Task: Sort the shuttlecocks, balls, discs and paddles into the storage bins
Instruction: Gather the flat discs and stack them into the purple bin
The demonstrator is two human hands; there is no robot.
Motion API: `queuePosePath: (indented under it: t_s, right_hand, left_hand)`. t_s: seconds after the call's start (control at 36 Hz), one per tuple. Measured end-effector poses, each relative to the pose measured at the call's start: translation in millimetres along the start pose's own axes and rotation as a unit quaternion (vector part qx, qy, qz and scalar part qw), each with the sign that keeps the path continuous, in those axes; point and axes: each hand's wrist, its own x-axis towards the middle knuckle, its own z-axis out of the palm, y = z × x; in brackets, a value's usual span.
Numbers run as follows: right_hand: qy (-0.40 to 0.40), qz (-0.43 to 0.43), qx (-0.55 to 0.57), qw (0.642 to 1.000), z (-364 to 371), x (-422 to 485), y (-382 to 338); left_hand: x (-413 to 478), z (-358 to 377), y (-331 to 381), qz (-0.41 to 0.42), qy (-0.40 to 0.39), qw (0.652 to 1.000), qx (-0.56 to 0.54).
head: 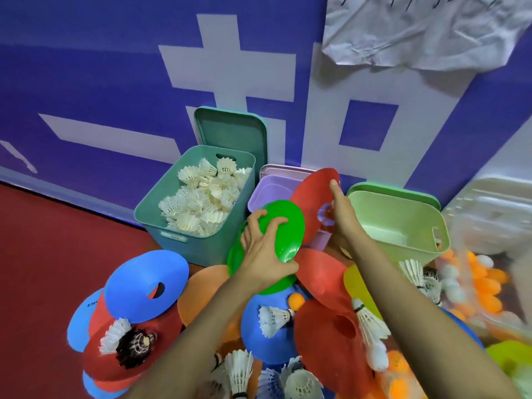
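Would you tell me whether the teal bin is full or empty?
The teal bin is nearly full: shuttlecocks heap near its rim.

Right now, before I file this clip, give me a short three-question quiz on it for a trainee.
1. True or false: the teal plastic bin holds white feather shuttlecocks.
2. Which round plastic disc does the left hand grip? A) green B) blue C) orange
3. Fill in: the right hand holds a ___ round plastic disc.
Key: 1 true. 2 A, the green round plastic disc. 3 red, the red round plastic disc.
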Motion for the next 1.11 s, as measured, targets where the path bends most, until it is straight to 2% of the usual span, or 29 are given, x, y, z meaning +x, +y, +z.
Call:
queuePosePath:
  t_s: [0.08, 0.22, 0.39, 0.47, 0.58, 0.64, 0.69, 0.72, 0.78, 0.83, 0.89, 0.92, 0.97, 1.0, 1.03, 1.06, 1.11]
  right_hand:
    - [-0.033, 0.057, 0.069, 0.995, -0.4, 16.9, -1.4]
    - [0.0, 0.164, 0.137, 0.977, 4.9, 44.3, -10.3]
    - [0.019, 0.224, 0.102, 0.969, 3.7, 67.9, 6.6]
    - [-0.013, 0.227, 0.08, 0.971, 4.4, 55.1, 10.2]
    - [-0.052, 0.155, -0.032, 0.986, -10.3, 40.1, 23.2]
    - [-0.043, 0.059, -0.189, 0.979, -20.0, 33.0, 25.6]
    - [-0.036, -0.045, -0.346, 0.937, -29.6, 30.4, 26.1]
    - [-0.041, -0.09, -0.387, 0.917, -32.5, 28.3, 24.2]
    - [-0.059, -0.189, -0.44, 0.876, -34.7, 25.6, 20.8]
    - [-0.072, -0.24, -0.45, 0.857, -34.9, 27.4, 18.4]
    - [-0.044, -0.229, -0.421, 0.876, -33.5, 31.7, 16.3]
    - [-0.02, -0.192, -0.374, 0.907, -31.6, 33.5, 12.4]
    - [0.001, -0.099, -0.183, 0.978, -26.0, 31.4, -1.4]
    - [-0.003, -0.061, -0.07, 0.996, -25.2, 31.4, -8.6]
    - [-0.007, -0.031, 0.028, 0.999, -25.3, 33.2, -14.5]
    - [-0.014, -0.019, 0.079, 0.997, -26.3, 35.4, -20.6]
    - [-0.034, -0.03, 0.104, 0.993, -26.0, 38.4, -30.2]
  left_hand:
    - [6.2, 0.6, -2.4, 0.05, 0.012, 0.998, 0.039]
    - [21.0, 0.4, -8.4, 0.103, -0.01, 0.986, 0.128]
    - [38.3, -0.4, -20.6, 0.095, -0.032, 0.985, 0.141]
    - [47.0, 0.7, -25.3, 0.098, -0.046, 0.984, 0.143]
    - [58.7, 4.3, -25.6, 0.1, -0.07, 0.981, 0.153]
    - [67.0, 6.2, -22.7, 0.098, -0.081, 0.98, 0.154]
    - [77.9, 8.0, -19.5, 0.106, -0.09, 0.978, 0.156]
    - [84.2, 8.9, -17.4, 0.112, -0.095, 0.977, 0.156]
    - [97.4, 10.5, -11.6, 0.126, -0.109, 0.974, 0.153]
    - [110.3, 13.0, -5.8, 0.151, -0.119, 0.97, 0.152]
    - [120.4, 15.0, 0.2, 0.172, -0.122, 0.966, 0.147]
    - [124.4, 15.8, 2.7, 0.183, -0.116, 0.966, 0.142]
    - [130.9, 18.4, 4.9, 0.21, -0.093, 0.965, 0.127]
    - [133.5, 20.7, 5.2, 0.222, -0.084, 0.964, 0.123]
    - [135.3, 23.3, 5.6, 0.228, -0.082, 0.962, 0.125]
    - [137.1, 26.5, 5.6, 0.229, -0.08, 0.962, 0.126]
    - [140.1, 33.4, 4.7, 0.22, -0.071, 0.967, 0.112]
